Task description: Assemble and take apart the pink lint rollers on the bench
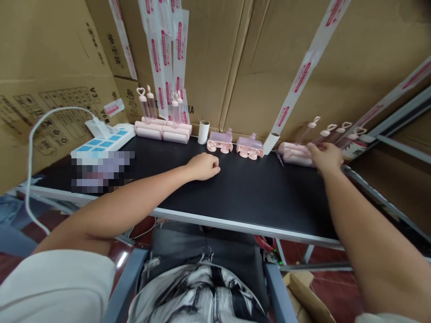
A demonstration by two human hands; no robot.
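Note:
My left hand [204, 166] rests on the black tabletop with its fingers curled closed, and nothing shows in it. At the right end of the table, my right hand [327, 157] has its fingers closed over the end of a pale pink cylinder [296, 150] in a stacked group. Several clear tubes with pink heart-shaped tops [343, 128] stand just behind that hand. Between the hands, near the back, sit two small pink-and-purple toy trains, one on the left [220, 141] and one on the right [250, 146]. My right fingertips are partly hidden.
White paper tubes stand beside the trains, one upright [203, 132] and one tilted [271, 143]. More pink cylinders [177, 134] with heart-topped tubes are at back left. A white power strip [104, 142] with a cable lies left. Cardboard walls [215, 58] enclose the back.

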